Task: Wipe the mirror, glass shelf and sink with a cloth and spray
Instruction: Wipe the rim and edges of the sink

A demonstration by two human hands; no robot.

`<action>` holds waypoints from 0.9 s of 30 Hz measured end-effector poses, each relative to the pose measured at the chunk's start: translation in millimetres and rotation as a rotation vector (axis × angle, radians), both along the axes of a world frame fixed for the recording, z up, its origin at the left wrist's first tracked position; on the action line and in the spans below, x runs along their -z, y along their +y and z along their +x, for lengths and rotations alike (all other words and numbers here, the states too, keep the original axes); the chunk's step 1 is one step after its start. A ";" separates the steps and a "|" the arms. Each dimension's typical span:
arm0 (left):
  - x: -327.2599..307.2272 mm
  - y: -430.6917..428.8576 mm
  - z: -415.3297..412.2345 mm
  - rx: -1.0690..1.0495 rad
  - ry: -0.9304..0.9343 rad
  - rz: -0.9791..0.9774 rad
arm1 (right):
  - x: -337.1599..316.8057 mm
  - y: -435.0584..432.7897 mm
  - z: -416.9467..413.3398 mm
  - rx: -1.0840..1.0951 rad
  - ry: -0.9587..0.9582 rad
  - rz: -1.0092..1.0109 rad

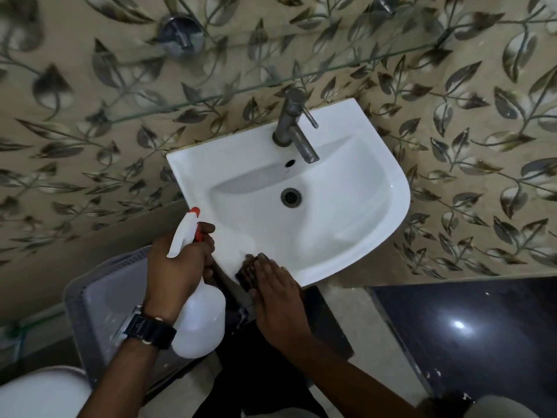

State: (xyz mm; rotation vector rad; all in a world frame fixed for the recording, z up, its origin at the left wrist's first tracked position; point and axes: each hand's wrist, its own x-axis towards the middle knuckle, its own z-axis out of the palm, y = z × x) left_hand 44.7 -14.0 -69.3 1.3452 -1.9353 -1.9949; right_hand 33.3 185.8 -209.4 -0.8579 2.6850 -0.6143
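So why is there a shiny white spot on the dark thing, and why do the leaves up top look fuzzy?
Head view: the spot is a light's glare on the glossy dark panel; the wall tiles near the top edge look soft, and the wide lens bends the glass shelf.

cloth (246, 271) mostly hidden under right hand (275, 292), basket (99, 300) partly behind left forearm

- A leaf-patterned tiled wall (90, 152) filled the far side of the scene.
- A round metal wall fitting (180, 36) sat far left on it.
- A grey perforated plastic basket (99, 300) stood near left.
- A dark glossy panel (470, 333) lay near right, with a bright glint on it.
- A white rounded object (39, 393) showed at the near left corner.
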 end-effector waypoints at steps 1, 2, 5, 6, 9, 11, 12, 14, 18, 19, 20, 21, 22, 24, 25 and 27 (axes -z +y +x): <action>-0.2 -2.2 1.5 -0.022 0.000 -0.006 | 0.4 -4.2 0.6 -0.028 0.004 -0.005; -0.6 -3.5 2.8 -0.044 0.002 -0.006 | 2.0 -8.2 0.4 -0.053 0.005 -0.006; -2.3 -7.7 4.9 -0.101 0.025 -0.010 | 5.0 -23.1 -4.0 -0.108 -0.012 -0.015; -1.5 -10.1 5.4 -0.110 0.022 -0.007 | 5.0 -29.6 -6.6 -0.123 -0.018 -0.028; 0.5 -15.7 6.7 -0.126 0.022 0.013 | 4.4 -54.4 -17.5 -0.169 -0.016 -0.087; 4.7 -19.1 8.7 -0.145 0.029 0.033 | 5.4 -77.0 -27.9 -0.190 -0.002 -0.142; 5.8 -21.6 9.2 -0.144 0.036 0.019 | 6.0 -90.2 -34.5 -0.191 0.009 -0.167; 3.0 -25.0 8.7 -0.118 0.044 -0.030 | 5.1 -117.2 -51.4 -0.183 0.018 -0.187; -10.1 -29.6 8.6 -0.171 0.045 -0.050 | 3.4 -179.6 -102.4 -0.201 0.029 -0.147; -12.2 -31.1 9.2 -0.192 0.044 -0.046 | 1.9 -195.0 -116.6 -0.204 0.050 -0.127; -13.5 -33.1 10.3 -0.209 0.040 -0.053 | 0.1 -209.2 -129.5 -0.204 0.061 -0.102; -14.4 -35.1 11.3 -0.215 0.032 -0.073 | -2.0 -220.3 -140.5 -0.204 0.067 -0.078; -14.9 -37.1 12.0 -0.214 0.019 -0.100 | -3.2 -228.1 -148.0 -0.205 0.075 -0.058; -15.1 -40.1 13.3 -0.220 0.002 -0.140 | -2.3 -232.5 -153.4 -0.205 0.100 -0.047; -15.2 -40.8 14.0 -0.220 0.005 -0.151 | -2.8 -230.8 -153.7 -0.210 0.110 -0.048; -14.6 -40.2 13.9 -0.228 0.032 -0.150 | -0.1 -224.3 -157.1 -0.249 0.119 -0.051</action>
